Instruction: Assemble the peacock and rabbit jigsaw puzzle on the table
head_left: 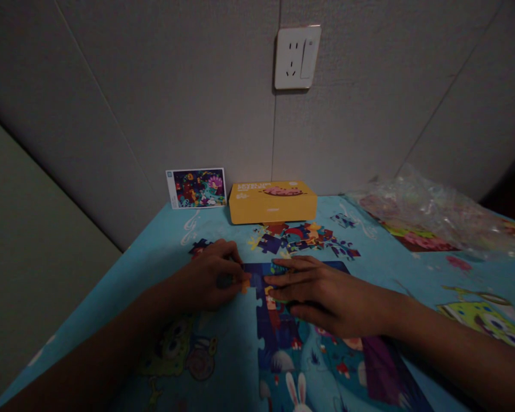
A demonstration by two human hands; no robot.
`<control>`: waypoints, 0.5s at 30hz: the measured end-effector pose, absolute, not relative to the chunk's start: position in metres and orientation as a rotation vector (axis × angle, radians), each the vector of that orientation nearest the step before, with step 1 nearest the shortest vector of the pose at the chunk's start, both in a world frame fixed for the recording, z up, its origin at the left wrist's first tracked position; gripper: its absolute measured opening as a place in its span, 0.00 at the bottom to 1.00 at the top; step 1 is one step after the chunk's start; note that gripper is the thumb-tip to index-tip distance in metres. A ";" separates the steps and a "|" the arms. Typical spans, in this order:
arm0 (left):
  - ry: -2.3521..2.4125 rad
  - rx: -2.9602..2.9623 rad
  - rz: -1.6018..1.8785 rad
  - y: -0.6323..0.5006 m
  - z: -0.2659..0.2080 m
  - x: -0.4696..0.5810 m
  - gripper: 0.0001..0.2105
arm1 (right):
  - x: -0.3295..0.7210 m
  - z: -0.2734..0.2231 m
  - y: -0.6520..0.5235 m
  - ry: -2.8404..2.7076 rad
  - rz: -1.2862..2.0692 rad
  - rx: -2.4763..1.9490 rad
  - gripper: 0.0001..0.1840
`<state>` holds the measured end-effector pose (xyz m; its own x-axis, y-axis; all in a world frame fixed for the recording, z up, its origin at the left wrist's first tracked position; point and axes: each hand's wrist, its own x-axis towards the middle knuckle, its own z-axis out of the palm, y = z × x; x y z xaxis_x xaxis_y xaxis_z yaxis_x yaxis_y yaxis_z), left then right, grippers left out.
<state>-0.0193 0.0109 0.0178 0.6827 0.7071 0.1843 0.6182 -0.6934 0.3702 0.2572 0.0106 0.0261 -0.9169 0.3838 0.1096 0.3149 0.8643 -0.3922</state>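
A partly joined jigsaw puzzle with a white rabbit and blue forest lies on the table in front of me. At its upper left corner, my left hand pinches a small puzzle piece with some orange on it, mostly hidden by the fingers. My right hand rests flat on the joined part, fingers stretched to the left and slightly apart. Just behind the hands lies a pile of loose puzzle pieces. One dark piece sits beyond my left hand.
A yellow puzzle box stands against the wall, with a picture card leaning beside it. Clear plastic wrapping covers colourful sheets at the right. A blue cartoon tablecloth covers the table. A wall socket is above.
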 end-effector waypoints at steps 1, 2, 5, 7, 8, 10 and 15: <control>1.044 2.620 0.457 0.011 0.017 -0.020 0.06 | 0.257 0.026 0.011 -2.844 0.554 -0.539 0.23; 1.039 2.620 0.463 0.011 0.017 -0.020 0.06 | 0.258 0.026 0.011 -2.840 0.554 -0.542 0.23; 1.043 2.619 0.515 0.010 0.017 -0.020 0.05 | 0.258 0.026 0.011 -2.863 0.547 -0.547 0.22; 1.017 2.624 0.569 0.009 0.018 -0.018 0.06 | 0.257 0.026 0.011 -2.873 0.547 -0.537 0.21; 1.000 2.621 0.605 0.008 0.018 -0.018 0.07 | 0.257 0.026 0.010 -2.867 0.554 -0.535 0.21; 0.987 2.583 0.709 0.007 0.018 -0.018 0.07 | 0.256 0.026 0.009 -2.840 0.566 -0.570 0.21; 0.849 2.482 0.775 0.008 0.013 -0.018 0.31 | 0.256 0.028 0.008 -2.807 0.580 -0.657 0.21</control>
